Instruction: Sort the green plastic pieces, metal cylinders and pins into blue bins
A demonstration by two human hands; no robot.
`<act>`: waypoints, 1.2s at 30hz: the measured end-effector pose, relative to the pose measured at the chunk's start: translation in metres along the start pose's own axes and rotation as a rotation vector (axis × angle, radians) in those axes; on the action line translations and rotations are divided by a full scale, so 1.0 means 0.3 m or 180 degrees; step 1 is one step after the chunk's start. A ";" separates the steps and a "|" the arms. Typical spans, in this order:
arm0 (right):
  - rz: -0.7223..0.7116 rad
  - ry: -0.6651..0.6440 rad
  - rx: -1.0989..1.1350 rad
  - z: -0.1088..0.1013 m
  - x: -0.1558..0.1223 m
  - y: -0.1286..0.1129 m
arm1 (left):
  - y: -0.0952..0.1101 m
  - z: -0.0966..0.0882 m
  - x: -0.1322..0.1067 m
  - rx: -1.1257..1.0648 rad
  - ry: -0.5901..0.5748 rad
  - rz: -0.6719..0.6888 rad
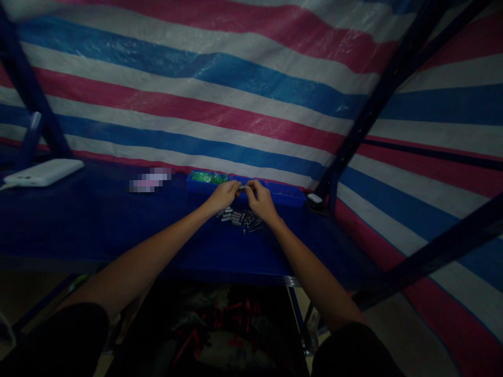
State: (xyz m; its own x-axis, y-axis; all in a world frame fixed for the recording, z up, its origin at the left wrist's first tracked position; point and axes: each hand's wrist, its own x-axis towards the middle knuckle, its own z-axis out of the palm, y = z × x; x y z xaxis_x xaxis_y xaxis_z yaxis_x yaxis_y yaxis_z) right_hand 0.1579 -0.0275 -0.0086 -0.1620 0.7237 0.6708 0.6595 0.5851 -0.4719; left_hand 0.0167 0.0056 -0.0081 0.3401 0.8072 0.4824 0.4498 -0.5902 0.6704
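My left hand [225, 197] and my right hand [261, 201] meet above the far part of the blue table, fingertips pinched together. Between them is a small grey metal piece [242, 188], mostly covered by the fingers; both hands seem to grip it. Just below the hands lie several short silver metal cylinders [236, 217] in a loose pile. Thin, dark metal pins [253, 224] are scattered to the right of the cylinders. Behind the hands stands a blue divided tray [288, 198], with green plastic packets [206, 177] in its left compartment.
A white power bank [46, 172] with a cable lies at the far left of the blue table [118, 225]. A small white case [315, 198] sits right of the tray. Dark blue frame posts [365, 112] and a striped sheet [220, 104] enclose the table's back and right.
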 end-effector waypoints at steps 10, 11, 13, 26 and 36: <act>0.0647 0.0345 0.0339 0.004 0.012 0.001 | 0.051 -0.012 -0.035 0.0068 0.0204 0.0562; 0.0658 0.0345 0.0341 0.004 0.012 0.001 | 0.051 -0.011 -0.036 0.0146 0.0237 0.0636; 0.0626 0.0328 0.0337 0.004 0.009 0.000 | 0.049 -0.011 -0.035 0.0305 0.0309 0.0720; -0.0192 0.0176 -0.0342 -0.014 -0.007 -0.003 | 0.027 -0.035 -0.006 0.0200 0.0042 0.0205; 0.0209 0.0537 -0.1245 -0.043 0.065 0.157 | -0.076 -0.094 -0.013 0.1759 -0.1351 -0.0430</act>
State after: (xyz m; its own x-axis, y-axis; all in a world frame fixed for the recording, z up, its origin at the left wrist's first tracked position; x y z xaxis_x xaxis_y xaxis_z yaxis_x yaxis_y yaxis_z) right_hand 0.1952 0.0093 -0.0104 -0.0097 0.6658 0.7461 0.8983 0.3336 -0.2861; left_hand -0.0182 0.0162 -0.0093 0.4938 0.8660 0.0785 0.8256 -0.4952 0.2705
